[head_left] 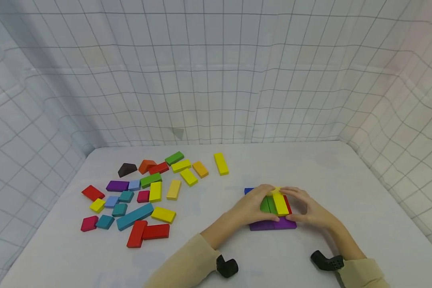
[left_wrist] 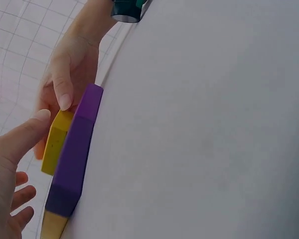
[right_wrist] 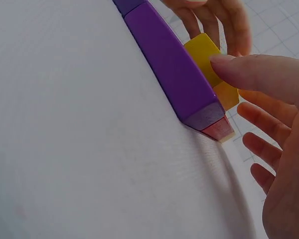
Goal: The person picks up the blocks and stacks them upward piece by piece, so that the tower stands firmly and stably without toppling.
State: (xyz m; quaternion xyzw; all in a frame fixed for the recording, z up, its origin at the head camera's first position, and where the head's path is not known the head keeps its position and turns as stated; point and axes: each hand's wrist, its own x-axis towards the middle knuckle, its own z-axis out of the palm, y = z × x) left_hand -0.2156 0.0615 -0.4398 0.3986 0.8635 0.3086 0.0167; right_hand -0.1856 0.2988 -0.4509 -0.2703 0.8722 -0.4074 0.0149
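Note:
A yellow block [head_left: 281, 205] lies on top of a flat arrangement of coloured blocks at the right of the table. My left hand [head_left: 250, 208] curves around its left side, with the thumb [left_wrist: 40, 117] at its near end. From the other side my right hand [head_left: 315, 210] pinches the block, thumb [right_wrist: 226, 64] on its near end. Purple blocks [head_left: 263, 225] form the near edge of the arrangement. Green blocks [head_left: 265, 205] lie left of the yellow one, and a red block [head_left: 288, 204] shows at the right. A blue block [head_left: 248, 191] is partly hidden behind my left hand.
Loose blocks are scattered over the left of the table, among them a long teal block [head_left: 135, 216], red blocks [head_left: 156, 231] and a dark block [head_left: 127, 169]. A lone yellow block [head_left: 221, 164] lies towards the back. Grid-patterned white curtains [head_left: 216, 80] surround the table.

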